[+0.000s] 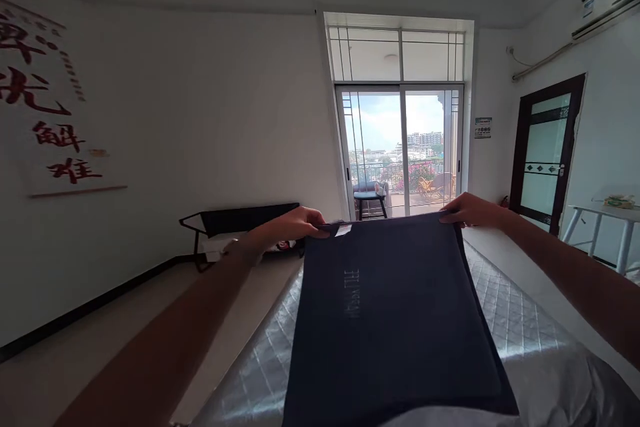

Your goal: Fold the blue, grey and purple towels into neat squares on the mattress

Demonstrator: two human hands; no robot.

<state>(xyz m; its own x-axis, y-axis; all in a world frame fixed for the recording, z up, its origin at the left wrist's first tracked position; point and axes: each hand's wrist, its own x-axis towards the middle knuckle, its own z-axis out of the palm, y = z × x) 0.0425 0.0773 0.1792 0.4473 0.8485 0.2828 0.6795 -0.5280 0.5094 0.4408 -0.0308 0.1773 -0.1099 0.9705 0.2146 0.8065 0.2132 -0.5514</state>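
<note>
A folded dark navy garment (395, 320) with pale lettering printed sideways hangs between my hands, its upper edge pulled nearly straight. My left hand (303, 221) pinches the upper left corner, close to a small white label (344, 229). At the upper right corner, my right hand (463, 209) grips the cloth between thumb and fingers. Under the garment spreads a silvery quilted cover (260, 353), partly hidden by it. Whether the garment's lower end rests on the cover I cannot tell.
A dark bench (245, 219) with things under its seat stands by the left wall. Ahead is a sliding glass door (404, 153) with a dark stool (370, 197) beyond. On the right are a dark-framed door (547, 153) and a white table (603, 210).
</note>
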